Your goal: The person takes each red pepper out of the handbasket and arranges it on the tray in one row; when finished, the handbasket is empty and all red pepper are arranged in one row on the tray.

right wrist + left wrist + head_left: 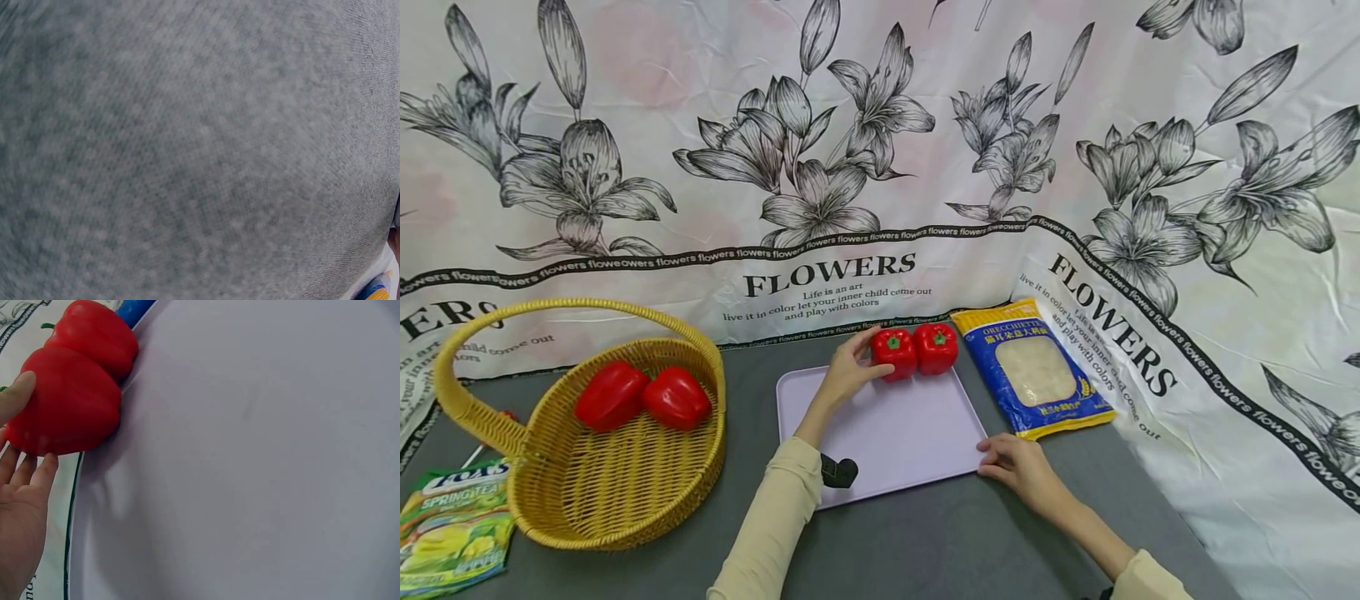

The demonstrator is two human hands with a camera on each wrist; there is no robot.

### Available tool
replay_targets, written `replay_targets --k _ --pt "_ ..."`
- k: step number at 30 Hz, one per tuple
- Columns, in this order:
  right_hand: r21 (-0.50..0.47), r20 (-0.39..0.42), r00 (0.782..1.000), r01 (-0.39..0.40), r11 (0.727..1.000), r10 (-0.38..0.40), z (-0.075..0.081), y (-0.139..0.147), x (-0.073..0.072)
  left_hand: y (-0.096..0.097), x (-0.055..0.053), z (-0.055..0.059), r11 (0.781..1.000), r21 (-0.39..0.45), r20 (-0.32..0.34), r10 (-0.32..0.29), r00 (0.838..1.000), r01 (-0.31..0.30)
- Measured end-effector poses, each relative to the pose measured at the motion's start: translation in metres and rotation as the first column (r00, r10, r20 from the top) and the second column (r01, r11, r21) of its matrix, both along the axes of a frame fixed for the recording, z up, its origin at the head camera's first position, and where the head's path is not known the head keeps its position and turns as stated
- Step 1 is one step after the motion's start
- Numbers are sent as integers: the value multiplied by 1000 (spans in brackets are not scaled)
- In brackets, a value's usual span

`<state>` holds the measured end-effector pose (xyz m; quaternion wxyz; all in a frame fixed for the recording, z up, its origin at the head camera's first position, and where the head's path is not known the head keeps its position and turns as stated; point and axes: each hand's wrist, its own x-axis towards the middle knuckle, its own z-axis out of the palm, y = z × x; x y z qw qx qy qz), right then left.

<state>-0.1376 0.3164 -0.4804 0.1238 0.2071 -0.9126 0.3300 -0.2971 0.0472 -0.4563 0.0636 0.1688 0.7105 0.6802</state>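
At the back edge of a pale lilac tray (pixel 895 433) sit two red bell peppers side by side. My left hand (pixel 848 371) grips the left bell pepper (pixel 894 357), thumb on its near side and fingers against its other side. The right bell pepper (pixel 936 348) touches it. In the left wrist view, the held bell pepper (pixel 69 403) leans over the tray's rim, its green stem partly behind my thumb. My right hand (pixel 1018 468) holds the tray's front right corner between thumb and bent fingers. The right wrist view shows mostly grey table surface, with that hand almost wholly out of it.
On the left stands a yellow wicker basket (pixel 617 492) with two more red bell peppers (pixel 643 398) inside and a tall handle. A green candy bag (pixel 456 525) lies beside it. Right of the tray is a blue and yellow orecchette bag (pixel 1033 367). A flowered cloth (pixel 820 275) hangs behind.
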Motion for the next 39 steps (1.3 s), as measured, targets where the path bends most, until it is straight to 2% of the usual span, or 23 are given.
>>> replay_targets --k 6,10,13,16,20,23,25,26,28,30,32,33,34,36,39 --pt "-14 -10 1000 -28 1000 28 3 -4 -2 -10 1 -1 1000 -11 -11 16 1000 -16" --pt "-31 -22 999 -33 999 33 6 -5 -5 -20 10 5 997 38 -17 68 998 -68" --pt "-17 -31 999 -39 999 39 6 -5 -7 -33 26 14 989 99 -24 112 993 -109" --pt "-1 -46 998 -40 999 40 7 -6 -8 -52 49 27 985 123 -25 126 992 -122" --pt "-5 -63 998 -23 1000 23 8 -6 -7 -85 84 42 992 102 -41 76 996 -72" --pt "-11 -67 998 -12 1000 11 8 -5 -5 -120 107 46 996 78 -98 49 994 -42" --pt "-9 -66 998 -10 1000 9 6 -4 -4 -147 118 47 994 67 -141 92 986 -84" --pt "-6 -67 998 -8 1000 8 6 -4 -4 -161 122 47 989 71 -147 140 979 -130" --pt "2 -72 997 -7 1000 7 4 -3 -3 -187 125 47 964 59 -127 266 956 -261" --pt "12 -80 997 -1 1000 2 3 -3 -2 -208 123 46 918 23 -55 398 916 -397" --pt "20 -88 996 2 1000 0 2 -2 -1 -223 118 44 875 -35 39 484 874 -483" --pt "23 -92 996 1 1000 1 2 -2 -1 -229 114 43 863 -81 75 504 860 -499" --pt "22 -91 996 -3 1000 5 1 -2 -1 -234 111 42 859 -123 106 509 854 -496" --pt "23 -92 996 -12 1000 14 1 -3 -1 -241 105 39 865 -194 151 492 858 -462" --pt "25 -98 995 -26 999 28 0 -4 -3 -247 100 37 882 -267 173 441 881 -389"
